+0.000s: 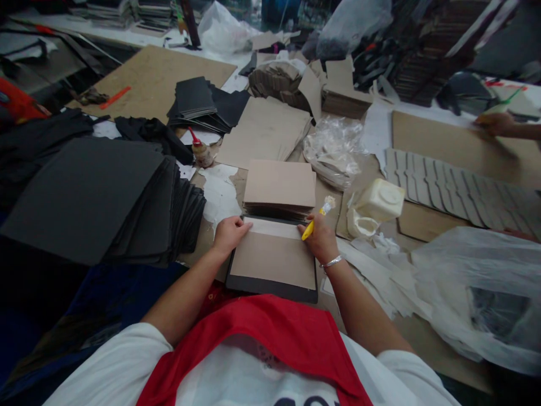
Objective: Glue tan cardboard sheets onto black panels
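Tan board (273,259) lies flat on a black sheet (270,283), on the tabletop (207,230) right in front of the person, black showing along the near edge. Pale strip (273,228) runs across the board's far end. Left hand (229,234) is closed, thumb and fingertips pinching the strip's left end. Right hand (322,239) is at the strip's right end, fingers curled round a yellow brush (310,229), bristles up and caked with pale stuff. Main risk, I'd say: strip goes skewed or creases if the hands pull unevenly, the right one being half busy with the brush. Second: brush tilts inward and smears the board. Third: stack of tan boards (279,183) sits just beyond the strip, so a forward shove could nudge it out of square. Further out: black stack (93,194) to the left, its near-right edge fanned, could slide if an elbow catches it. Bottle (203,154) with red nozzle stands near that stack; a knock might tip it. White jug (382,203) to the right, contents not visible.
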The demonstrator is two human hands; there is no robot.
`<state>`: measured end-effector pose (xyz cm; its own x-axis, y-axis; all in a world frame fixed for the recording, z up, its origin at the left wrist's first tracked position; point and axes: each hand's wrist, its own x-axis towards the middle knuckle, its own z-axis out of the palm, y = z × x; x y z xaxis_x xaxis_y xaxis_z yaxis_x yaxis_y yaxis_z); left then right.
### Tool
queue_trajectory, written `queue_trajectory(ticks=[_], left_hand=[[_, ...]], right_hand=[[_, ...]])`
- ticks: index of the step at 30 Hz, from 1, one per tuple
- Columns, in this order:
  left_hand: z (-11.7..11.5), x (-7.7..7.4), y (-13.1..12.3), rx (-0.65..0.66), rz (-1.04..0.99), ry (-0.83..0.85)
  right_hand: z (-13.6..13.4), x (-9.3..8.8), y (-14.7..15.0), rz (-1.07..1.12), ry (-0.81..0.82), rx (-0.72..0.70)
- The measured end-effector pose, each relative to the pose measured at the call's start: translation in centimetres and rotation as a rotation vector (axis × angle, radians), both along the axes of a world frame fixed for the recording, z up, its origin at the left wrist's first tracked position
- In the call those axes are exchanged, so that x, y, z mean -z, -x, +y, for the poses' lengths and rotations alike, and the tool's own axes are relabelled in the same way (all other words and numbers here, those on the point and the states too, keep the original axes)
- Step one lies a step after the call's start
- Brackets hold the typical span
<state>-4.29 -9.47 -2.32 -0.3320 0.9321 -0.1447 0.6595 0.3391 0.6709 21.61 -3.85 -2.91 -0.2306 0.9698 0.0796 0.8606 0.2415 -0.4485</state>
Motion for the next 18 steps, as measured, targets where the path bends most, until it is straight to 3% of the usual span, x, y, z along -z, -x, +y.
queue_trajectory(ticks=[7,12,15,18], left_hand=[[-0.3,-0.2,0.0,0.053,0.144,0.024],[-1.5,-0.8,-0.7,0.108,0.399,-0.276],[-2.4,-0.6,-2.7,0.426,0.393,-0.371],[-2.9,0.1,-4.2,0.759,0.403,-0.230]], right_hand=[[0.1,0.0,0.0,-0.064,0.010,-0.006],[-1.5,-1.0,-1.4,-0.061,-0.188,0.078],[-3.3,-1.0,-0.6,0.040,-0.234,-0.165],[-4.8,-0.1,1.0,0.055,-0.185,-0.465]])
